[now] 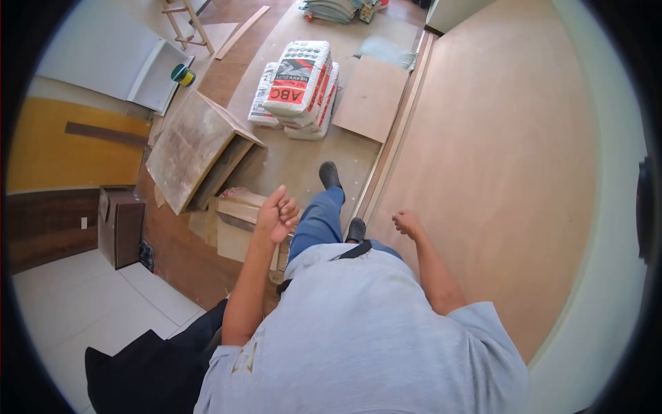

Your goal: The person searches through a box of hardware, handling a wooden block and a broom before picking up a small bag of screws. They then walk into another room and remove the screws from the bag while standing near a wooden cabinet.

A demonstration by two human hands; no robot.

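My left hand (pixel 278 215) is raised in front of my body with its fingers curled into a loose fist, and I see nothing in it. Below and beside it is an open cardboard box (pixel 234 238), apart from the hand. My right hand (pixel 407 223) hangs over the large wooden panel (pixel 496 172) on the right, its fingers curled in and no object showing. Farther ahead, several white bags marked ABC (pixel 298 79) lie stacked on the covered floor.
A dusty wooden cabinet (pixel 193 148) lies tilted at left. A brown carton (pixel 121 228) stands near white tiles (pixel 76 297). A flat board (pixel 372 96) lies right of the bags, beside a raised floor track (pixel 393 138). A green tub (pixel 183 74) and wooden stool (pixel 189 27) are at back left.
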